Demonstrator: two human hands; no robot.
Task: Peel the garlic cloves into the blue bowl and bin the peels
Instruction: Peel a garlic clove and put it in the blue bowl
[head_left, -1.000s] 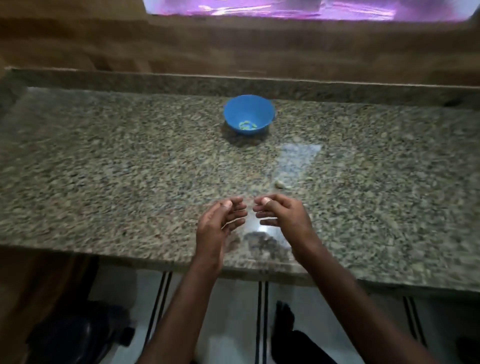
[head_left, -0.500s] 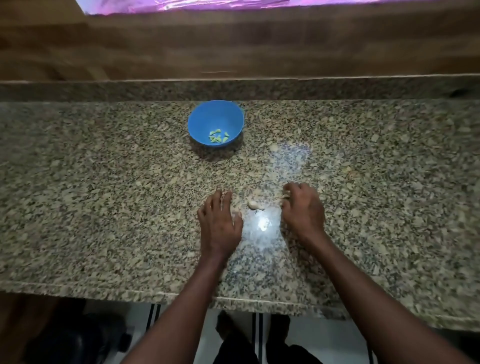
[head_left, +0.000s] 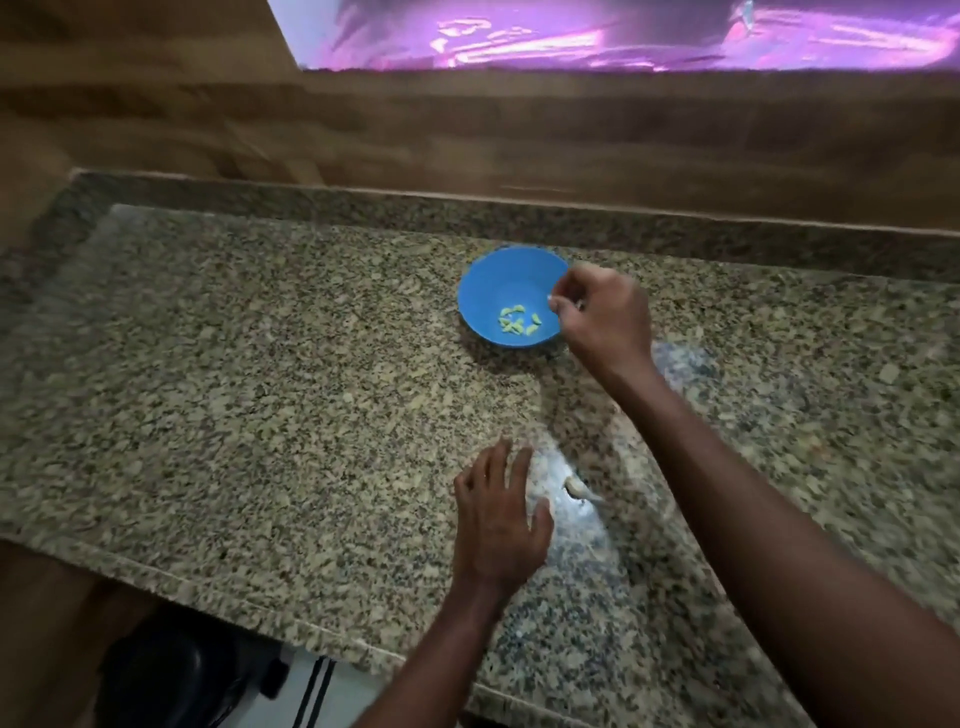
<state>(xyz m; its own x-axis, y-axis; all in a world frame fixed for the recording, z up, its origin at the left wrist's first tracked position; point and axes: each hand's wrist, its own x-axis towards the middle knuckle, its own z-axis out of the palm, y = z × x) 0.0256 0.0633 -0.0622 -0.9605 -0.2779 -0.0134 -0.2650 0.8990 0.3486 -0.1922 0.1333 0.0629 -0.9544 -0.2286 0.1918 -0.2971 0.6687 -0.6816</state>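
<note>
Fingers (head_left: 563, 306) on our right hand (head_left: 605, 322) are curled in tight at the right rim of the blue bowl (head_left: 498, 280), and there's a tiny pale speck right at the tips. We reckon that's a peeled clove pinched there, but it's blurry and too small to be sure. The left hand (head_left: 498, 525) is flat, fingers spread and straight, resting on the desk (head_left: 260, 389) well in front of the bowl and holding nothing.

Everything else, bowl as the landmark: inside it, at the bottom toward the near side, sits a little heap of peeled cloves (head_left: 519, 321). Well in front of the bowl and slightly right, just beside the left hand's thumb, one more garlic clove (head_left: 575, 487) lies on the shiny patch of the desk. Can't tell if it still has skin on. We can't pick out any loose peels against the speckled stone, and no bin is in view.

So the step in hand looks like dropping a freshly peeled clove in. Judging by the pile, we're a good way along. Next move: let go only once the fingertips are properly over the bowl's inside, not over the rim, or the clove bounces onto the desk. Then back to the one by the left hand, and after that the peels need gathering, which will be fiddly on this pattern.
</note>
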